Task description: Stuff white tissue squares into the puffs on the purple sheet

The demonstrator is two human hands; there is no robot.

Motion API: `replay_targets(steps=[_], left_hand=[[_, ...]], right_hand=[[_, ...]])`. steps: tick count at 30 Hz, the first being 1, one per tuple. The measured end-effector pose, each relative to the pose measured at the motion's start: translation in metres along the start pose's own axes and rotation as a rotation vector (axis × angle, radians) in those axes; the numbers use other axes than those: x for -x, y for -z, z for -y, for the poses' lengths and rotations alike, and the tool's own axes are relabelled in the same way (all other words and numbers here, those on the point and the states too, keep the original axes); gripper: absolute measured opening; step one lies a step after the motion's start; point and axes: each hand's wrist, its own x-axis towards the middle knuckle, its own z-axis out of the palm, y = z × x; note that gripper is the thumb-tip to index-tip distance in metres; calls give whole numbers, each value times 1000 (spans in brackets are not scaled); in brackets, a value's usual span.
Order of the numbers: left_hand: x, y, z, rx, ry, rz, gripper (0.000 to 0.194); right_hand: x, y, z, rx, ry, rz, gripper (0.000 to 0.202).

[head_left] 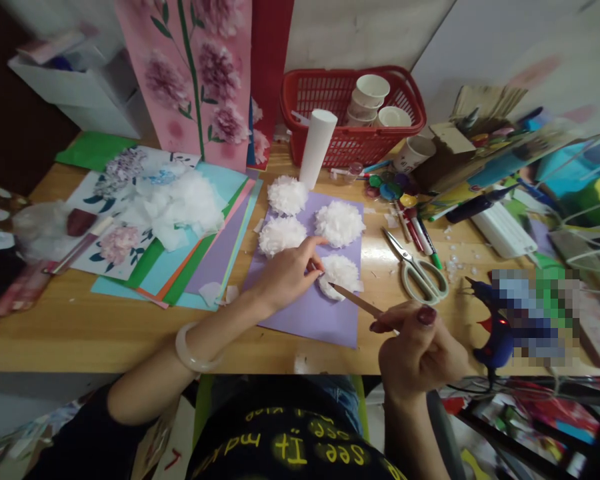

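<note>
My right hand (pixel 420 350) is closed around a thin brown pointed stick (pixel 357 300). Its tip meets the lower left side of a white ruffled paper flower (pixel 344 272). From the other side, my left hand (pixel 293 270) reaches in with bent fingers, its fingertips at the left edge of that same flower; one finger is raised above the others. Beneath lies a sheet of purple paper (pixel 315 320). Three more white paper flowers rest on or beside it: one at the upper right (pixel 339 223), one at the upper left (pixel 287 195), and one behind my left hand (pixel 280 235).
Scissors (pixel 420 277), markers (pixel 420 233) and a blue glue gun (pixel 495 333) lie to the right. A white roll (pixel 317 150) stands before a red basket (pixel 350 143) with paper cups. Coloured paper sheets (pixel 220 267) and crumpled white tissue (pixel 180 200) are at left.
</note>
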Motion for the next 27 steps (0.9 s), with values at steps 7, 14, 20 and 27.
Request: replay_targets(steps=[7,14,20,27], left_hand=[[-5,-3,5,-56,-61,5,48],[-6,-1,5,-17,-76,18,49],[22,13,-2,-160,-138,-61,28],[76,12,4,-343,-6,32,27]], right_hand=[[-1,0,-10,193,77,169,42],[-8,-7,-10,237,168,222,44],[-16,-13,-7,333,228,251,41],[-29,-24,1,391,213,254,50]])
